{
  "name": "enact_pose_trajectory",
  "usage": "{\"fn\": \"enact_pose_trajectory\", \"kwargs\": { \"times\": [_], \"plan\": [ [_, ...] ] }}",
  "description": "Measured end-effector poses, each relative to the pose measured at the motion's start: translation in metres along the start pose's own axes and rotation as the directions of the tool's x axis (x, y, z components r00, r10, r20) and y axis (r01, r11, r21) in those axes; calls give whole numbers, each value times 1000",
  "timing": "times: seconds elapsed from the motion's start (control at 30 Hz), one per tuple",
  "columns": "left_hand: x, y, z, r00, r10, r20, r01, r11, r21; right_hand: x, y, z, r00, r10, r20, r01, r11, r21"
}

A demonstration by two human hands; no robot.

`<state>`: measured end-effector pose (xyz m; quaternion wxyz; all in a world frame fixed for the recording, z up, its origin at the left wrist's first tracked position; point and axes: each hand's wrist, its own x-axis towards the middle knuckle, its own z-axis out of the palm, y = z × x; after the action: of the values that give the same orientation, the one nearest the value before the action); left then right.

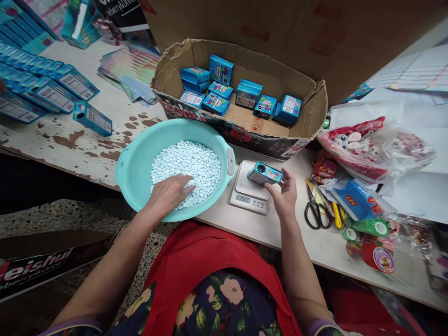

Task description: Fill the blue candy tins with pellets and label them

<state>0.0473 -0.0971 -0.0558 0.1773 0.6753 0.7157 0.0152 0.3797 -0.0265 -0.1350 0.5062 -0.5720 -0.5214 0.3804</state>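
Two hands work at the table's near edge: the left hand (170,193) lies loosely curled, palm down, on white tablets (191,163) inside the teal basin (135,161), which overhangs that edge; the right hand (285,193) pinches a small blue box (264,173) on the scale (249,198). Beyond, a cardboard carton (311,112) crowds close.

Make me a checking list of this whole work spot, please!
Surface: worn white table, paint chipped.
Job's things: round teal plastic basin of small white tablets; small blue box on white digital scale; cardboard carton with more blue boxes.
Clutter: black-handled scissors, tape rolls, plastic bags.
Grip: left hand rests on tablets; right hand touches the box.
Cables: nothing seen.
Surroundings: flat blue cartons stacked far left.
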Motion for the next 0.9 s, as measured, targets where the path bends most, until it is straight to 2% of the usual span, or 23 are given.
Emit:
{"fn": "enact_pose_trajectory", "kwargs": {
  "times": [0.07, 0.1, 0.13, 0.2, 0.27, 0.3, 0.33, 0.4, 0.47, 0.53, 0.67, 0.77, 0.83, 0.87, 0.9],
  "plan": [
    [3, 9, -6, 995, -58, -75, 34, 956, -290, 7, -12, 9, 998, -21, 52, 24, 998, -65],
    [5, 14, -9, 991, -106, -88, 50, 873, -485, 10, -22, 12, 997, -53, 62, 58, 994, -89],
    [7, 20, -12, 985, -156, -76, 63, 728, -682, 12, -35, 15, 992, -105, 71, 112, 988, -109],
    [15, 33, -16, 974, -225, 19, 86, 290, -953, 16, -66, 21, 962, -257, 95, 268, 954, -134],
    [26, 47, -19, 961, -229, 155, 125, -141, -982, 19, -97, 30, 899, -405, 167, 428, 892, -145],
    [32, 53, -20, 953, -213, 218, 150, -294, -944, 20, -110, 36, 858, -464, 219, 499, 854, -147],
    [38, 59, -21, 943, -198, 268, 171, -403, -899, 22, -120, 43, 815, -510, 275, 560, 815, -150],
    [47, 68, -23, 926, -198, 321, 178, -521, -835, 25, -131, 61, 740, -557, 377, 644, 748, -159],
    [53, 72, -24, 919, -228, 322, 144, -566, -812, 28, -131, 78, 705, -572, 419, 678, 716, -163],
    [55, 71, -24, 918, -264, 295, 91, -585, -806, 30, -128, 89, 710, -569, 414, 673, 721, -162],
    [53, 59, -27, 927, -277, 251, 41, -591, -806, 28, -126, 97, 754, -526, 393, 607, 787, -112],
    [48, 47, -30, 946, -247, 212, 40, -556, -830, 25, -124, 98, 815, -452, 362, 492, 871, -19],
    [44, 36, -32, 962, -221, 160, 38, -474, -880, 25, -118, 100, 870, -366, 331, 359, 930, 86],
    [42, 30, -32, 971, -205, 123, 39, -373, -927, 26, -115, 101, 898, -311, 310, 278, 949, 146],
    [39, 23, -33, 981, -179, 77, 38, -213, -976, 27, -111, 102, 923, -255, 287, 202, 958, 202]
  ]
}}
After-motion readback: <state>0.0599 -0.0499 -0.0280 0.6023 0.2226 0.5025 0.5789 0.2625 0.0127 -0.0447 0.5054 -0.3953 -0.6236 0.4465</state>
